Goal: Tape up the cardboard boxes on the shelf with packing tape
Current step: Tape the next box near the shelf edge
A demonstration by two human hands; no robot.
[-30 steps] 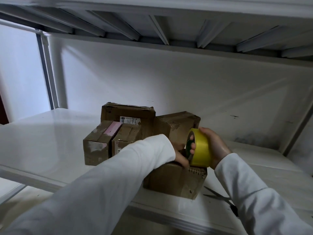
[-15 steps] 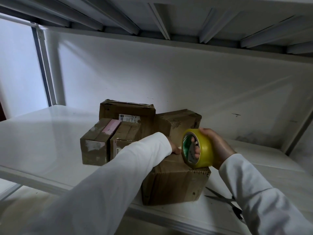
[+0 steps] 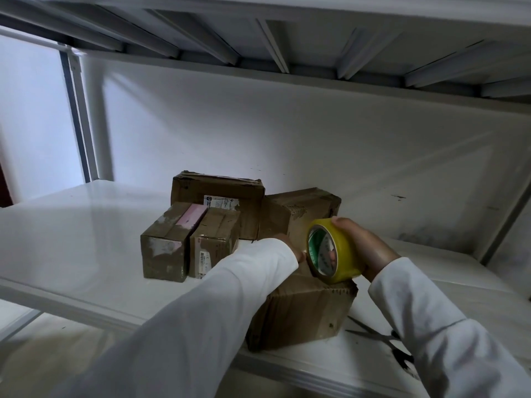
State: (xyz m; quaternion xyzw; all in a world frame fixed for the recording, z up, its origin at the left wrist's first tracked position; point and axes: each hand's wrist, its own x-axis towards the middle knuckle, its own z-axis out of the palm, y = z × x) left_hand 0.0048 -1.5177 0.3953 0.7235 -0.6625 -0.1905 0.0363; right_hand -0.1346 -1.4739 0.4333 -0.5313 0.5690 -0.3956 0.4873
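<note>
The right hand (image 3: 365, 248) grips the yellow tape roll (image 3: 333, 251) on top of the front box (image 3: 301, 314) on the white shelf (image 3: 71, 242), while the left hand (image 3: 290, 248) hides behind its sleeve, so its grip cannot be told

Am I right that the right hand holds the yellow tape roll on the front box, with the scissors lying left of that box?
Not quite. The head view shows the scissors right of the front box, not left. The right hand does hold the tape roll on it.
</note>
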